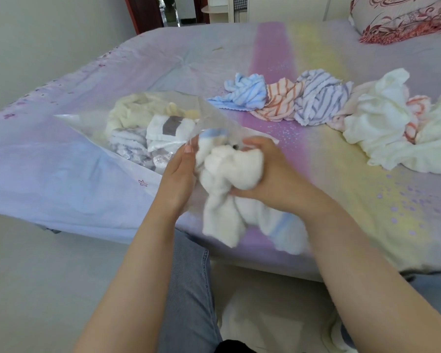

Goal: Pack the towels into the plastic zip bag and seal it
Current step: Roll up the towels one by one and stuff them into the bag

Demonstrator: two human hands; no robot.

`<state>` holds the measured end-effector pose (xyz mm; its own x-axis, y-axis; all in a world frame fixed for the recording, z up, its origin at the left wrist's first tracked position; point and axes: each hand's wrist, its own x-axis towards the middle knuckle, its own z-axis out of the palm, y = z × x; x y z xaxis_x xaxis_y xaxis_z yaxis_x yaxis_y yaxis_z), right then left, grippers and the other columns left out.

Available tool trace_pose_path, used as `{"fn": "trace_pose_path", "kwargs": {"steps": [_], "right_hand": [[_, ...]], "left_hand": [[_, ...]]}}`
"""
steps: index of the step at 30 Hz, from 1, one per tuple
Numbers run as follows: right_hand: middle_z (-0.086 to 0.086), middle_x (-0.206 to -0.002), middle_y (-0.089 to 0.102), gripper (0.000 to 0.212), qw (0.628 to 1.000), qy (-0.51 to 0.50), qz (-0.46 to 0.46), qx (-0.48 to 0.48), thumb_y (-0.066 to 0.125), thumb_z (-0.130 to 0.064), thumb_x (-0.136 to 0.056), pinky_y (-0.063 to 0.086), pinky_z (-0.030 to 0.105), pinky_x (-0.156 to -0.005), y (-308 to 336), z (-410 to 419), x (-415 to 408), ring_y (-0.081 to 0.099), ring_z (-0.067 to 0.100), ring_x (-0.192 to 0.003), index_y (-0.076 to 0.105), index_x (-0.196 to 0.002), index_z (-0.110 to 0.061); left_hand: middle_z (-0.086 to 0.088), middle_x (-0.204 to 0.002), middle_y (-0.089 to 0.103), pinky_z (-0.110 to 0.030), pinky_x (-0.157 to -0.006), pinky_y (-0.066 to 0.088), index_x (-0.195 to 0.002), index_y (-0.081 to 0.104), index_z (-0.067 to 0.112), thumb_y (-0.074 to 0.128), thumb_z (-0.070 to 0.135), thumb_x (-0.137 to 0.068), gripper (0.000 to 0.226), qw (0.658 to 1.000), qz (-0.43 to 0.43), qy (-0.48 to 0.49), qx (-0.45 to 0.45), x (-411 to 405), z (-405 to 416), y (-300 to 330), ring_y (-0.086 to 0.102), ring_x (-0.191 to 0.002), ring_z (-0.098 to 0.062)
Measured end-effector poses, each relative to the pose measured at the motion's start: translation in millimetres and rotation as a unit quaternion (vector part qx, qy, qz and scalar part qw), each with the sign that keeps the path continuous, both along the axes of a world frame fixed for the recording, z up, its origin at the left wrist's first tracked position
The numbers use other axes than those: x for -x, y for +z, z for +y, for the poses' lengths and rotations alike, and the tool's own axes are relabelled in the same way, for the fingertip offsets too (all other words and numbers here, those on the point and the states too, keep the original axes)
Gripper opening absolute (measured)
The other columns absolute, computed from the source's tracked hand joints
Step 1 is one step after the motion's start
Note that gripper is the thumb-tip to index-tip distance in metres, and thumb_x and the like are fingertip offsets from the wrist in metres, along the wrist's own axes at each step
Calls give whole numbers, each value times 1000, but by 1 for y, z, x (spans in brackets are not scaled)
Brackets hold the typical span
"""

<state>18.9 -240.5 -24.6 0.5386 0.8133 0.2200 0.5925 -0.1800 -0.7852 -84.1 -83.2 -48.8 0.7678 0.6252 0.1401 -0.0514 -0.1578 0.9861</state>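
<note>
While I sit at the edge of the bed [316, 59], my right hand [262, 171] squeezes a fluffy white towel [229, 174] with a blue stripe. My fingers and thumb are curled tight around its bunched middle. One end of the towel pokes up toward the mouth of the bag, and the other end hangs down over the edge of the bed, looking blurry.

My left hand [178, 179] holds the open edge of the clear plastic zip bag [92, 118]. My fingers pinch the thin plastic and lift it up just beside the towel. I can see one fingertip pressed on the plastic.

The bag lies on the bed to the left of my hands. Its mouth is open and faces me. Inside it are towels already packed [148, 126]: a pale yellow one at the back, a white one with a gray patch, and a gray striped one.

More towels lie in a row on the bed, farther back and to the right. There is a blue striped towel [242, 94], an orange striped towel [278, 103], and a purple striped towel [318, 98], each touching the next. A pile of white towels [382, 123] sits at the right end.

A red flowered pillow [402, 16] rests at the far corner of the bed.
</note>
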Motion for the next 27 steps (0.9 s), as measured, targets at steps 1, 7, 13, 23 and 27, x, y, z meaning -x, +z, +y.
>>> {"fn": "trace_pose_path", "kwargs": {"steps": [1,7,13,23,27], "right_hand": [[6,-148,34,74,997,-31,-56,37,81,-37,-67,32,42,-110,-10,19,0,38,22,-134,49,-133,-21],[-9,-157,-26,103,964,31,-89,249,62,-61,-66,8,49,-119,-84,73,-9,-21,21,-146,5,-149,-39],[-13,-160,-11,98,979,120,68,153,70,-37,-82,6,36,-120,-70,20,-8,-22,6,-144,-1,-150,-39],[-7,-102,57,53,979,-99,155,86,61,-30,-85,46,32,-77,-58,26,35,59,22,-95,30,-128,-32],[-3,-110,57,41,963,-193,155,-109,56,-12,-86,46,31,-80,-56,73,20,57,19,-96,35,-117,-27]], "left_hand": [[6,-138,57,-45,-116,32,-124,62,38,34,46,-99,39,1000,-4,2,10,2,1,1,48,-133,-12],[21,-139,49,-7,-103,28,-139,50,28,29,32,-106,39,996,41,10,-75,14,-6,3,39,-130,9],[20,-146,43,-16,-113,24,-143,43,29,28,34,-106,40,996,27,-5,-81,10,-3,-1,34,-134,12],[23,-138,48,-7,-109,26,-142,47,25,28,31,-107,40,997,32,-29,-63,9,-16,4,38,-126,18],[25,-121,62,-14,-107,35,-125,59,33,35,30,-105,32,999,30,-18,-12,14,-13,5,49,-118,16]]}}
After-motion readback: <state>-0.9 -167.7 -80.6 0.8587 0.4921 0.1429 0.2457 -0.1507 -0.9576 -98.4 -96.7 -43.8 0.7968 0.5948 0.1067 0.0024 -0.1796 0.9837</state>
